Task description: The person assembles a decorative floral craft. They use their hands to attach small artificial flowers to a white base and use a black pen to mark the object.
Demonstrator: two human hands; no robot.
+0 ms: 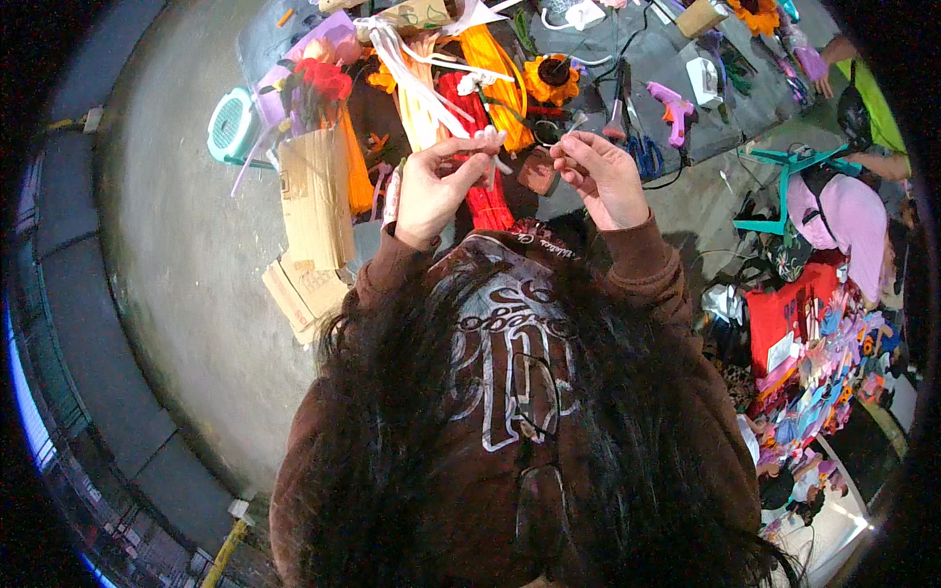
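My left hand (441, 181) pinches a pale, fuzzy white piece (487, 137), with a short stem reaching below its fingers. My right hand (593, 176) is to its right, thumb and forefinger pinched on something small and thin that I cannot make out. Below and between my hands lies a red bundle of long strands (490, 209). Behind them are white ribbon-like strands (431, 88), orange bundles (485, 64) and an orange flower with a dark centre (551, 80).
The crowded table (706, 137) carries a pink glue gun (671, 108) and blue scissors (647, 157). Cardboard (312, 201) and a teal stool (235, 125) are at left. A teal frame (784, 196), a co-worker's arm (872, 167) and heaped craft pieces (814, 363) are at right.
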